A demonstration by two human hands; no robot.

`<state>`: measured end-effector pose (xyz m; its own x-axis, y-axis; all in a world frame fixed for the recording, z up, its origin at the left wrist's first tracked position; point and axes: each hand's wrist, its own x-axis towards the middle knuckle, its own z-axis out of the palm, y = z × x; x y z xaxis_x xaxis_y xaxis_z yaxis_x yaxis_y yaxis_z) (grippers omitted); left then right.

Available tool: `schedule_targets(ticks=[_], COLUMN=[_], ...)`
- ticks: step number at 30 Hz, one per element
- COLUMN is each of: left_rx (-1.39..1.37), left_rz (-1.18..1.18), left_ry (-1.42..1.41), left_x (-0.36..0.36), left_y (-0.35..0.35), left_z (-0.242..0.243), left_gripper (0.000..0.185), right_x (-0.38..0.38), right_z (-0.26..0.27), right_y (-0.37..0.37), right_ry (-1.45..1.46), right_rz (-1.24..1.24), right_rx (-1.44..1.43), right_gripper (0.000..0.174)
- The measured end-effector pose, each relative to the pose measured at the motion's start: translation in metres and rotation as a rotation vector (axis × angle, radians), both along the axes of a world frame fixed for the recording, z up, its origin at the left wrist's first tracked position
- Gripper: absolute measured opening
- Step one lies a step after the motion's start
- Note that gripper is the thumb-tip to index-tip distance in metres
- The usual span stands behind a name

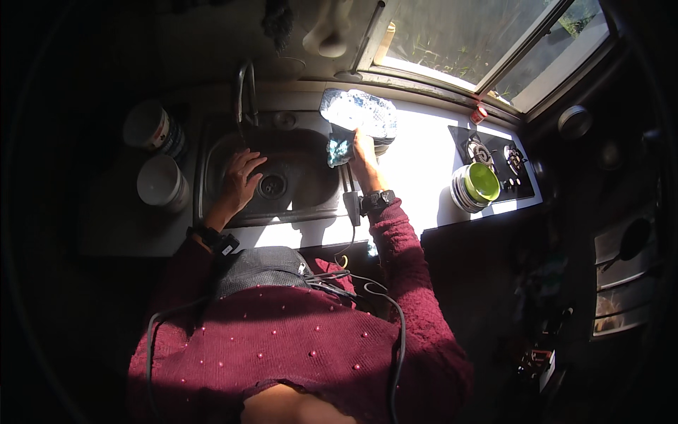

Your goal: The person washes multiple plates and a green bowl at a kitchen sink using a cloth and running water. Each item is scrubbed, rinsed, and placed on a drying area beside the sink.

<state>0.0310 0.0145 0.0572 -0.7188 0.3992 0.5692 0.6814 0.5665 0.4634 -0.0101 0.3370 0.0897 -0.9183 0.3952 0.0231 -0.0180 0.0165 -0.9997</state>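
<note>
My left hand (241, 177) is over the stainless steel sink (328, 185), palm down with fingers apart, holding nothing. Close by are the drain (272, 186) and, behind, the metal faucet (247, 93). My right hand (364, 156) reaches to the sink's right edge, touching a stack of dishes with a blue-and-white patterned top (378, 108). A crumpled teal-and-white cloth (339, 151) lies against its left side. Glare and the angle hide the right fingertips, so whether they grip the cloth or a dish is unclear.
Two white buckets (164, 183) stand left of the sink. On the right, a green bowl (482, 182) tops stacked dishes beside a black gas stove (513, 175). A red can (479, 115) is near the window (450, 42). A black cable (401, 323) hangs across my front.
</note>
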Motion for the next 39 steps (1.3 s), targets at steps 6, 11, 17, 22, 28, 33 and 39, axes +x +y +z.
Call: schedule_targets(ticks=[6, 11, 17, 22, 28, 33, 39], left_rx=[0.043, 0.030, -0.127, -0.179, -0.263, -0.222, -0.200], left_rz=[0.020, 0.034, 0.039, 0.068, 0.119, 0.176, 0.220], left_ry=[-0.137, -0.271, -0.382, -0.516, -0.462, -0.255, -0.284], left_x=[0.006, 0.010, 0.024, 0.038, 0.044, 0.057, 0.056], left_y=[-0.043, -0.061, -0.072, -0.082, -0.081, -0.071, -0.066], left_z=[-0.036, -0.052, -0.079, -0.106, -0.120, -0.117, -0.111], left_gripper=[0.026, 0.022, 0.022, 0.024, 0.024, 0.025, 0.026], right_x=[-0.014, -0.037, -0.057, 0.017, 0.080, 0.096, 0.093], right_z=[-0.008, -0.045, -0.106, -0.109, -0.075, -0.095, -0.134], right_y=[0.036, 0.072, 0.073, 0.056, 0.053, 0.046, 0.052], right_ry=[-0.180, -0.236, -0.204, -0.192, -0.235, -0.136, 0.036], right_rz=[-0.126, -0.087, -0.217, 0.165, 0.161, -0.032, -0.011], right_rx=[-0.320, 0.076, 0.116, 0.063, 0.761, 1.274, 1.376], right_gripper=[0.040, 0.046, 0.055, 0.038, 0.037, 0.025, 0.023])
